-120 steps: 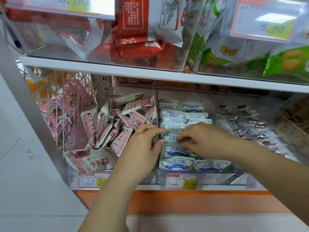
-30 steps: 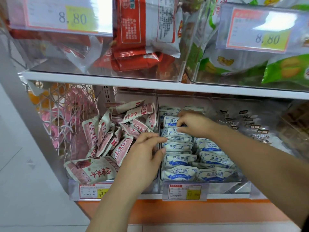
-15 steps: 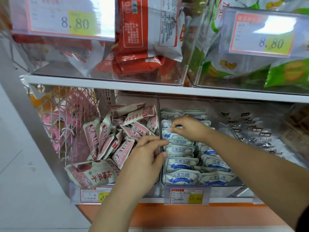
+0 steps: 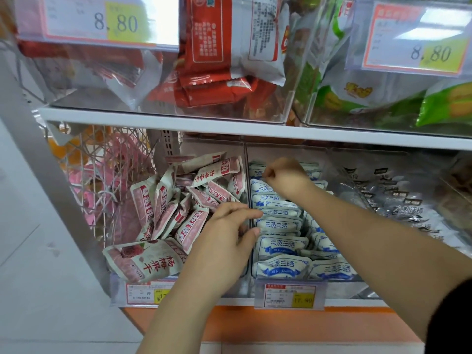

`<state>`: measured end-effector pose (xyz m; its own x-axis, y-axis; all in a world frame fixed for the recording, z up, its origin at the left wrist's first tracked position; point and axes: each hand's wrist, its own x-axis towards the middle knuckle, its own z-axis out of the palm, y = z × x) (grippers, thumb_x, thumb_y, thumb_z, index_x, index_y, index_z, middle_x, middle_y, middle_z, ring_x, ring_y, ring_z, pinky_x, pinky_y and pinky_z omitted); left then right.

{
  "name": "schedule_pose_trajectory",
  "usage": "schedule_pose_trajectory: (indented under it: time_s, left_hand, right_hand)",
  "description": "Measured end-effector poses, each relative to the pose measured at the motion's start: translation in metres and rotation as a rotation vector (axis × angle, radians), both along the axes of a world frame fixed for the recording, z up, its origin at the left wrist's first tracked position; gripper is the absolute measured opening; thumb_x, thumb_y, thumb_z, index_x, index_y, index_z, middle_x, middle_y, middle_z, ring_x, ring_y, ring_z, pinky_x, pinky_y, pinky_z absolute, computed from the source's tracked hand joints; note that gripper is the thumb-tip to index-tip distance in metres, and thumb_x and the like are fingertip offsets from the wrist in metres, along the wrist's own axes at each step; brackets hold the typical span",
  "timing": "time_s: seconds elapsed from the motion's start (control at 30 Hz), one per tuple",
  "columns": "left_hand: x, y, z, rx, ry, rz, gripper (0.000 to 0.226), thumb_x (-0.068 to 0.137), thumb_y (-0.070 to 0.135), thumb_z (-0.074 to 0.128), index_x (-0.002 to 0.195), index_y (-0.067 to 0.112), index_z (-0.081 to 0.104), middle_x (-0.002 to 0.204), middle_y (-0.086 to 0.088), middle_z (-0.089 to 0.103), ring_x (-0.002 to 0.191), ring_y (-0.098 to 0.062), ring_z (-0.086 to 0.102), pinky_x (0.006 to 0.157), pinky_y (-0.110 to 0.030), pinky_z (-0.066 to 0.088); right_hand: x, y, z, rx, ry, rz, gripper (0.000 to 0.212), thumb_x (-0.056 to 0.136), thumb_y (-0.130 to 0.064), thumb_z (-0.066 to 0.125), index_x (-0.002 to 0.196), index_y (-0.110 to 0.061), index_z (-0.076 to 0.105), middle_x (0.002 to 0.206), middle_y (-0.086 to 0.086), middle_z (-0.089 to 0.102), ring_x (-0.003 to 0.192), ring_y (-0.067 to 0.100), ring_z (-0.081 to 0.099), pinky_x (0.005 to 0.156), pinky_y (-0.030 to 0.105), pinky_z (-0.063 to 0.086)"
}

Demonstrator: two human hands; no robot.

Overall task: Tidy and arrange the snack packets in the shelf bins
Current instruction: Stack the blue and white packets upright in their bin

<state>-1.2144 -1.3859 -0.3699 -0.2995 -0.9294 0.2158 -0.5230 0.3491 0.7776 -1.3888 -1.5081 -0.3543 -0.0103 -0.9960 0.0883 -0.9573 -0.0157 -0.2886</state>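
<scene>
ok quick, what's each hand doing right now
Left hand: open, fairly straight fingers resting at the clear divider.
Right hand: fingers curled, pinching a blue-and-white packet at the back.

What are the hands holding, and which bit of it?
The right hand seems to pinch a blue-and-white packet by its top edge, far back in the middle bin. The left hand holds nothing.

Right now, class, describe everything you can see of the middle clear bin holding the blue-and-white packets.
The clear plastic bin sits under the white shelf board. Blue-and-white packets fill it in two overlapping rows, puffy and glossy. A price tag hangs on its front. The right hand pinches a rear packet; the left hand rests at its left wall.
</scene>
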Motion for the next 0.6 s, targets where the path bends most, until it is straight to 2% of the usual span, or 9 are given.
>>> schedule_pose_trajectory:
  time_s: [0.13, 0.2, 0.33, 0.43, 0.53, 0.6]
  left_hand:
    - [0.0, 0.0, 0.001, -0.001, 0.004, 0.002, 0.028, 0.092, 0.022, 0.058, 0.118, 0.03, 0.063, 0.114, 0.022, 0.041, 0.09, 0.005, 0.053, 0.083, -0.004, 0.035]
    - [-0.001, 0.0, 0.001, -0.001, 0.006, 0.002, 0.028, 0.092, 0.022, 0.058, 0.118, 0.029, 0.063, 0.113, 0.022, 0.041, 0.09, 0.004, 0.053, 0.088, -0.01, 0.037]
    - [-0.001, 0.001, 0.002, 0.003, -0.004, 0.008, 0.028, 0.093, 0.023, 0.057, 0.12, 0.029, 0.062, 0.116, 0.02, 0.041, 0.093, 0.002, 0.053, 0.091, -0.015, 0.038]
    - [-0.001, 0.002, 0.002, 0.011, -0.004, 0.007, 0.028, 0.093, 0.024, 0.057, 0.119, 0.03, 0.062, 0.116, 0.02, 0.042, 0.091, 0.002, 0.053, 0.089, -0.015, 0.038]
    - [-0.001, 0.002, 0.002, 0.002, 0.001, 0.003, 0.028, 0.092, 0.023, 0.057, 0.119, 0.029, 0.063, 0.116, 0.019, 0.042, 0.089, 0.003, 0.053, 0.089, -0.014, 0.038]
    - [0.0, 0.001, 0.002, -0.001, 0.003, 0.002, 0.028, 0.092, 0.023, 0.057, 0.119, 0.029, 0.063, 0.115, 0.02, 0.042, 0.09, 0.004, 0.053, 0.089, -0.014, 0.038]
  right_hand:
    - [0.003, 0.006, -0.012, -0.221, -0.143, 0.009, 0.017, 0.091, -0.007, 0.052, 0.091, -0.007, 0.069, 0.092, 0.011, 0.069, 0.085, 0.029, 0.062, 0.072, 0.032, 0.047]
    - [0.004, 0.009, -0.015, -0.257, -0.172, 0.025, 0.015, 0.092, -0.011, 0.054, 0.095, -0.006, 0.068, 0.091, 0.011, 0.069, 0.082, 0.027, 0.062, 0.072, 0.03, 0.046]
    - [0.007, 0.008, -0.019, -0.136, -0.099, 0.114, 0.021, 0.094, -0.015, 0.053, 0.106, -0.007, 0.068, 0.101, 0.012, 0.07, 0.088, 0.027, 0.063, 0.077, 0.03, 0.048]
    - [0.003, 0.006, -0.013, -0.029, -0.138, 0.167, 0.027, 0.097, -0.015, 0.049, 0.117, -0.007, 0.065, 0.115, 0.012, 0.066, 0.099, 0.025, 0.061, 0.079, 0.026, 0.044]
    - [-0.004, 0.014, 0.001, -0.052, -0.266, 0.198, 0.03, 0.096, -0.018, 0.054, 0.124, -0.01, 0.061, 0.121, 0.006, 0.064, 0.103, 0.018, 0.059, 0.08, 0.017, 0.038]
    - [-0.012, 0.023, 0.008, -0.136, -0.261, 0.195, 0.029, 0.095, -0.02, 0.056, 0.121, -0.012, 0.063, 0.119, 0.004, 0.064, 0.101, 0.014, 0.059, 0.078, 0.017, 0.037]
